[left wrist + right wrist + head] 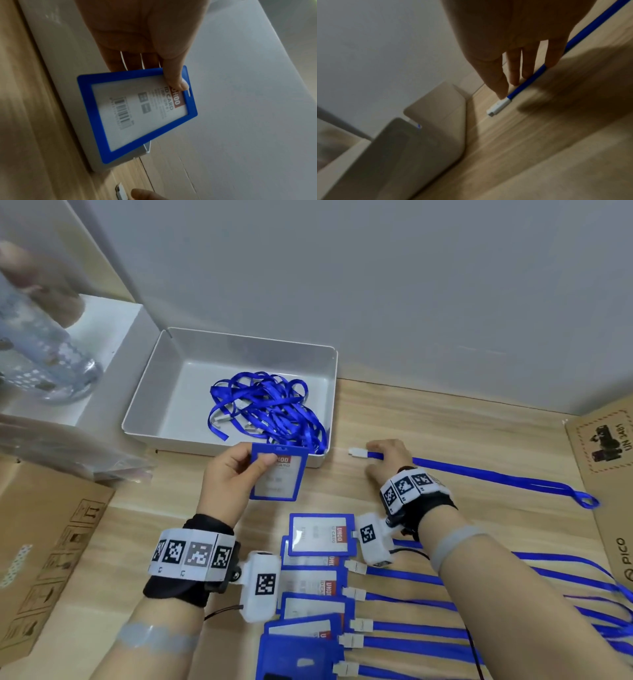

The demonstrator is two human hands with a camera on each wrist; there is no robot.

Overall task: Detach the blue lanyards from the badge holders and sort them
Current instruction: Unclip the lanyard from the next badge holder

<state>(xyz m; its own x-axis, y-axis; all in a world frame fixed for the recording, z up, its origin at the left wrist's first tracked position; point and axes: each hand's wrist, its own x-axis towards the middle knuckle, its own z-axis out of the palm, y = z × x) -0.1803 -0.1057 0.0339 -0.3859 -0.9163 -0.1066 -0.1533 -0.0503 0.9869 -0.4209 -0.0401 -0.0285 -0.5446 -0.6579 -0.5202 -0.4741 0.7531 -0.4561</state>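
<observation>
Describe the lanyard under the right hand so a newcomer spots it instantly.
Start at the grey tray by the wall. Just right of it, one blue lanyard lies straight on the wooden table, the right hand resting on it. Unlike the rows below, its white clip carries no badge holder.

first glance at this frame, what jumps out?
The tangle of blue lanyards in the grey tray at the back of the table. In front of it the left hand holds up a detached badge holder, while the right hand rests on a loose lanyard stretched along the table. Near the front edge lies a row of holders with lanyards attached.
</observation>
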